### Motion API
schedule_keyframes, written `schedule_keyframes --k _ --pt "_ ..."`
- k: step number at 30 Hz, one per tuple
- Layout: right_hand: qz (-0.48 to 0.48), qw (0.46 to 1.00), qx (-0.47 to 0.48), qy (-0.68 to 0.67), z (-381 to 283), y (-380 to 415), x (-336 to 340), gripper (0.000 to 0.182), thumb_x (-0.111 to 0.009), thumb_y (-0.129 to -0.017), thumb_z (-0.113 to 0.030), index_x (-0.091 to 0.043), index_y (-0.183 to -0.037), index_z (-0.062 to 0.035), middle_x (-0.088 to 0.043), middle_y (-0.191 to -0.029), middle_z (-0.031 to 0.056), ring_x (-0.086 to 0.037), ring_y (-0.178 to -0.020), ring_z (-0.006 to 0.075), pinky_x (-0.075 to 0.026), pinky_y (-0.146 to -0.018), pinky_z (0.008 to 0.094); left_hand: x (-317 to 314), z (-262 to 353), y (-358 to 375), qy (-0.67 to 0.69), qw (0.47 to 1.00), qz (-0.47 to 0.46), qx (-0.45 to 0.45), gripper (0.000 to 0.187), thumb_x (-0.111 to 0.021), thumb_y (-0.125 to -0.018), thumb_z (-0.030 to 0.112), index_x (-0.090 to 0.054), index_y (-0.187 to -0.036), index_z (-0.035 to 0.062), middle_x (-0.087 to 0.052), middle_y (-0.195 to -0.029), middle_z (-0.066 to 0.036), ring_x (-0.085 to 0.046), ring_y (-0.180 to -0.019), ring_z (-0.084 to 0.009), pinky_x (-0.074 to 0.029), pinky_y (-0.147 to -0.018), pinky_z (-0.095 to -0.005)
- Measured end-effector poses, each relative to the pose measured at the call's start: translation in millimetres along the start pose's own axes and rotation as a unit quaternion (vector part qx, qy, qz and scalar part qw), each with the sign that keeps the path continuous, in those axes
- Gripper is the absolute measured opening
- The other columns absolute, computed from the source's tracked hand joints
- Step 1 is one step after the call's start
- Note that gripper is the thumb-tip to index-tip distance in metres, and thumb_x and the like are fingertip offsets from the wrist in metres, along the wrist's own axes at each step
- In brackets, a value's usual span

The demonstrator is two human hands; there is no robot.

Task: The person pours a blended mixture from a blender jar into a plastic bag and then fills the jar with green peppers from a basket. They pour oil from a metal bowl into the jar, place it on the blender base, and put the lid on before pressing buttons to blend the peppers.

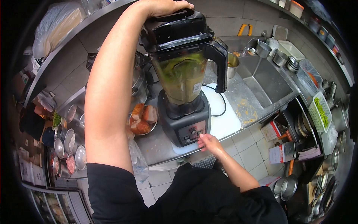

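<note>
A blender with a dark base (pixel 185 123) stands on the counter in front of me. Its clear jug (pixel 181 76) holds a green, partly blended mixture with leafy bits near the top. My left hand (pixel 167 6) lies flat on the black lid (pixel 175 28), its fingers stretched toward the far edge and partly cut off by the frame. Low on the base is a control panel (pixel 192 131) with a knob and switches. My right hand (pixel 209 145) is at the panel's right side, fingers curled, the tips touching a small switch (pixel 200 133).
A white cutting board (pixel 223 112) lies under the blender, with a black cord across it. Left of it stands a bowl of meat chunks (pixel 143 121). To the right are a sink (pixel 264 80), a pot (pixel 232 67) and a basket of green vegetables (pixel 320 112). Shelves run overhead.
</note>
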State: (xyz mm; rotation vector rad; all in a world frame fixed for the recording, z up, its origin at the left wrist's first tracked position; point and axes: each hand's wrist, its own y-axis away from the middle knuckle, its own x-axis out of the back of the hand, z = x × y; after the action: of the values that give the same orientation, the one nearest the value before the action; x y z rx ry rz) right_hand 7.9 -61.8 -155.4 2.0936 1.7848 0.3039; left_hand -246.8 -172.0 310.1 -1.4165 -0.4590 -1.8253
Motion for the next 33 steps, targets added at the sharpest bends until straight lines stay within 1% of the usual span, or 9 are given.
schedule_keyframes --k 15,17,18,20,21,26,27,29,33 --pt "0.015 1.0 -0.023 -0.009 -7.3 3.0 -2.8 0.056 -0.05 -0.098 -0.052 -0.061 -0.102 0.003 -0.066 -0.093 0.013 -0.065 -0.078 0.0185 -0.056 -0.062 0.0304 0.1 10.8 17.0 -0.007 1.0 0.009 0.006 0.069 -0.051 -0.083 0.074 -0.074 -0.112 0.0156 -0.07 -0.108 -0.016 -0.067 -0.095 -0.0273 -0.048 -0.09 -0.0421" --pt "0.016 1.0 -0.022 -0.005 -6.8 2.4 -3.1 0.055 -0.051 -0.098 -0.051 -0.061 -0.101 0.0026 -0.066 -0.092 0.0124 -0.065 -0.078 0.0183 -0.056 -0.062 0.0301 7.0 34.5 57.2 0.016 0.997 -0.004 -0.077 0.069 -0.052 -0.083 0.074 -0.074 -0.112 0.0152 -0.07 -0.108 -0.016 -0.068 -0.094 -0.0282 -0.048 -0.089 -0.0432" --pt "0.016 1.0 -0.022 -0.005 -7.1 2.5 -3.3 0.055 -0.051 -0.098 -0.051 -0.061 -0.101 0.0026 -0.066 -0.092 0.0124 -0.065 -0.078 0.0183 -0.056 -0.062 0.0301 4.4 26.1 42.6 0.016 0.997 -0.004 -0.077 0.069 -0.052 -0.083 0.074 -0.074 -0.112 0.0152 -0.07 -0.108 -0.016 -0.068 -0.094 -0.0282 -0.048 -0.089 -0.0432" --pt "0.017 1.0 -0.024 -0.006 -7.7 2.8 -3.5 0.053 -0.052 -0.098 -0.05 -0.061 -0.101 0.0022 -0.066 -0.092 0.0121 -0.065 -0.078 0.0179 -0.056 -0.062 0.0299 -2.2 2.2 2.7 0.002 1.0 0.01 0.007 0.069 -0.052 -0.083 0.075 -0.075 -0.11 0.015 -0.071 -0.106 -0.016 -0.068 -0.093 -0.0281 -0.048 -0.088 -0.0432" --pt "0.017 1.0 -0.024 -0.005 -7.5 2.5 -3.5 0.053 -0.052 -0.098 -0.05 -0.061 -0.101 0.0022 -0.066 -0.092 0.0121 -0.065 -0.078 0.0179 -0.056 -0.062 0.0299 -0.2 2.4 6.5 0.002 1.0 0.01 0.007 0.069 -0.052 -0.083 0.075 -0.075 -0.11 0.015 -0.071 -0.106 -0.016 -0.068 -0.093 -0.0281 -0.048 -0.088 -0.0432" --pt "0.017 1.0 -0.024 -0.004 -6.1 1.6 -3.1 0.053 -0.053 -0.098 -0.05 -0.061 -0.101 0.0018 -0.066 -0.092 0.0115 -0.065 -0.078 0.0174 -0.056 -0.063 0.0295 16.2 5.7 25.9 0.016 0.994 -0.052 -0.096 0.071 -0.051 -0.082 0.076 -0.076 -0.107 0.0149 -0.071 -0.103 -0.016 -0.069 -0.092 -0.0284 -0.048 -0.088 -0.0434" --pt "0.017 1.0 -0.025 -0.004 -6.4 1.9 -3.3 0.053 -0.053 -0.098 -0.05 -0.061 -0.101 0.0018 -0.066 -0.092 0.0115 -0.065 -0.078 0.0174 -0.056 -0.063 0.0295 11.5 3.7 19.0 0.017 0.994 -0.052 -0.096 0.071 -0.051 -0.082 0.076 -0.076 -0.107 0.0149 -0.071 -0.103 -0.016 -0.069 -0.092 -0.0284 -0.048 -0.088 -0.0434" --pt "0.018 0.999 -0.028 -0.005 -7.6 2.3 -3.9 0.053 -0.053 -0.098 -0.05 -0.061 -0.101 0.0017 -0.066 -0.092 0.0115 -0.065 -0.078 0.0175 -0.056 -0.063 0.0296 -1.8 -2.1 -0.9 -0.01 1.0 0.015 -0.009 0.071 -0.051 -0.082 0.076 -0.076 -0.107 0.0148 -0.071 -0.103 -0.016 -0.069 -0.092 -0.0287 -0.048 -0.088 -0.0435" --pt "0.019 0.999 -0.029 -0.003 -7.1 1.5 -3.6 0.053 -0.053 -0.098 -0.05 -0.061 -0.1 0.0016 -0.067 -0.092 0.0118 -0.066 -0.078 0.0176 -0.056 -0.063 0.0297 -2.2 -2.8 -1.7 -0.019 1.0 0.019 -0.001 0.07 -0.051 -0.083 0.076 -0.075 -0.109 0.0162 -0.071 -0.105 -0.016 -0.069 -0.092 -0.0283 -0.049 -0.088 -0.0433"
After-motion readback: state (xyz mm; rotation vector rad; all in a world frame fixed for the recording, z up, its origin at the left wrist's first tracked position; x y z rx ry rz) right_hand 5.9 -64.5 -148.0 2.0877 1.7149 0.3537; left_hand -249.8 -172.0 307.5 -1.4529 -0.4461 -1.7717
